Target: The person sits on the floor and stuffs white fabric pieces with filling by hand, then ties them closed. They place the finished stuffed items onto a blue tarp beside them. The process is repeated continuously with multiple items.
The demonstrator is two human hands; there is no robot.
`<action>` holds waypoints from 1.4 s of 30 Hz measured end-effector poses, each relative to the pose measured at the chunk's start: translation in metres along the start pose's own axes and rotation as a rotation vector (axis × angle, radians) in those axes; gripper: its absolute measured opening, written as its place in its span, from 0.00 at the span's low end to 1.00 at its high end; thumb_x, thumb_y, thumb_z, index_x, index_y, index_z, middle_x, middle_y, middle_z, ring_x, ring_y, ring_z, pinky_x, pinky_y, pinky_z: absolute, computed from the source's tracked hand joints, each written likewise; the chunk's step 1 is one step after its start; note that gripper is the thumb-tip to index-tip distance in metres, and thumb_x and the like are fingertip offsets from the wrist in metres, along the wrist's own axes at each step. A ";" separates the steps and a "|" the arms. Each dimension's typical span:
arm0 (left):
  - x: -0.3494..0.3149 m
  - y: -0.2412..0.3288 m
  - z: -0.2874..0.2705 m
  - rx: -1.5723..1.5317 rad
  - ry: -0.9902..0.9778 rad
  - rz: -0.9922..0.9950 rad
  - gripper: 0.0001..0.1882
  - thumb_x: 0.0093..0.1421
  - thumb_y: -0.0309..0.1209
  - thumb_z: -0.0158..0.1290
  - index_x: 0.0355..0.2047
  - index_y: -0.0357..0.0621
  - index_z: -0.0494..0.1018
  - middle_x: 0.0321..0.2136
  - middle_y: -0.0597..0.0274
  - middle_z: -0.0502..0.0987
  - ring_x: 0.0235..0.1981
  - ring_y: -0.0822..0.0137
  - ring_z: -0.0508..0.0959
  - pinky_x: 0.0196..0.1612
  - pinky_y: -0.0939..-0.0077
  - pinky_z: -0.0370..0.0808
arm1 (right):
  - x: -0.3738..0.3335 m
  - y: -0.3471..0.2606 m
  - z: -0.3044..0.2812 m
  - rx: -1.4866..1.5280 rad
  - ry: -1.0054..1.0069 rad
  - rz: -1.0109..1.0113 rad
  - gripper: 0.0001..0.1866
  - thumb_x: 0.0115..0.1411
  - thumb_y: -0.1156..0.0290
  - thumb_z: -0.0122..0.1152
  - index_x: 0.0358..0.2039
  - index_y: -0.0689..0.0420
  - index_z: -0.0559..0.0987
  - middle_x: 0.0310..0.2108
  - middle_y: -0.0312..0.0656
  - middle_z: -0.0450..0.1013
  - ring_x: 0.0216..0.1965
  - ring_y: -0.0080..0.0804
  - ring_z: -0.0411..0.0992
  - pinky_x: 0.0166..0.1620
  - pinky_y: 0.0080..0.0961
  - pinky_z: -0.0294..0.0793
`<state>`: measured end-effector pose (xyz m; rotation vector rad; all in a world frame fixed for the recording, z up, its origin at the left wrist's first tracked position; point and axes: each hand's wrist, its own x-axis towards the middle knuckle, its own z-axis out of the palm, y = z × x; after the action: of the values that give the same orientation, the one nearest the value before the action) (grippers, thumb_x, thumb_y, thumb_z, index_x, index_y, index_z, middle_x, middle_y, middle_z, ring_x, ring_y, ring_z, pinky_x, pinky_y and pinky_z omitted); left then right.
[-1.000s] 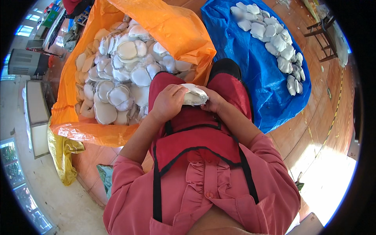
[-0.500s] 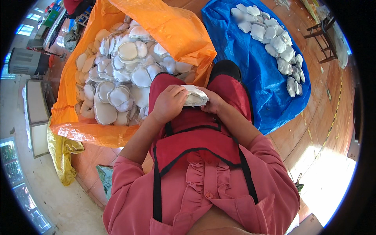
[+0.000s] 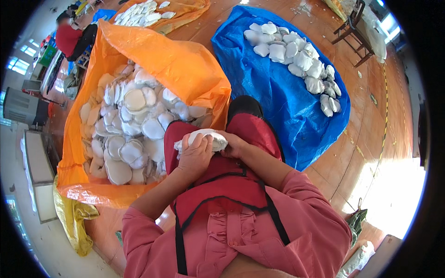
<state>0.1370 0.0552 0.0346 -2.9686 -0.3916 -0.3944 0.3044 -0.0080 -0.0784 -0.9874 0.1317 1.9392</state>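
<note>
Left hand (image 3: 195, 154) and right hand (image 3: 235, 145) clamp a white, rounded, cloth-like bundle (image 3: 214, 138) that could slip from a loosened grip toward the orange plastic sack (image 3: 157, 65) at ten o'clock.

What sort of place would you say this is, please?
It looks like a small workshop, though I cannot be sure: a large heap of pale pads lies in orange sheeting, more white pads lie on blue sheeting, and another person sits further back.
</note>
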 end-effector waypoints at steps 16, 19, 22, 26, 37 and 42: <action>0.003 -0.036 0.011 -0.402 -0.407 0.111 0.25 0.47 0.47 0.63 0.42 0.46 0.75 0.44 0.54 0.78 0.66 0.54 0.58 0.65 0.41 0.47 | -0.011 0.010 0.017 -0.117 -0.077 -0.223 0.19 0.68 0.46 0.43 0.41 0.44 0.77 0.30 0.27 0.74 0.27 0.20 0.69 0.27 0.24 0.68; 0.001 -0.041 0.015 -0.483 -0.443 0.171 0.29 0.48 0.49 0.62 0.43 0.42 0.74 0.44 0.52 0.78 0.67 0.53 0.56 0.66 0.43 0.46 | -0.007 0.013 0.007 -0.193 -0.069 -0.247 0.23 0.69 0.44 0.38 0.42 0.46 0.76 0.27 0.30 0.74 0.23 0.22 0.69 0.23 0.22 0.66; -0.001 -0.043 0.013 -0.440 -0.472 0.194 0.30 0.47 0.50 0.62 0.43 0.41 0.74 0.43 0.51 0.78 0.67 0.54 0.54 0.67 0.43 0.44 | -0.016 0.008 0.014 -0.210 -0.079 -0.259 0.23 0.69 0.43 0.37 0.41 0.46 0.76 0.27 0.30 0.74 0.23 0.22 0.69 0.22 0.21 0.64; 0.013 -0.036 0.003 -0.326 -0.456 0.182 0.28 0.48 0.51 0.60 0.41 0.40 0.75 0.40 0.52 0.79 0.66 0.54 0.56 0.67 0.43 0.43 | -0.011 0.009 0.002 -0.201 -0.195 -0.278 0.23 0.69 0.44 0.39 0.43 0.46 0.76 0.30 0.28 0.75 0.26 0.21 0.70 0.25 0.21 0.66; 0.009 -0.038 0.001 -0.445 -0.294 0.237 0.16 0.42 0.45 0.63 0.24 0.46 0.79 0.29 0.58 0.79 0.49 0.56 0.72 0.63 0.41 0.52 | -0.022 0.009 0.012 -0.289 -0.098 -0.317 0.19 0.64 0.48 0.55 0.44 0.49 0.75 0.28 0.29 0.73 0.26 0.19 0.70 0.23 0.16 0.63; 0.016 -0.029 -0.014 -0.233 -0.406 0.139 0.21 0.44 0.48 0.63 0.27 0.42 0.80 0.32 0.58 0.79 0.50 0.57 0.72 0.63 0.35 0.50 | -0.018 0.007 0.008 -0.268 -0.088 -0.264 0.18 0.65 0.50 0.54 0.45 0.50 0.72 0.29 0.29 0.71 0.25 0.19 0.68 0.22 0.19 0.64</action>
<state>0.1409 0.0846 0.0550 -3.2735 -0.1823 0.1979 0.2987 -0.0203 -0.0629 -1.0326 -0.3018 1.7804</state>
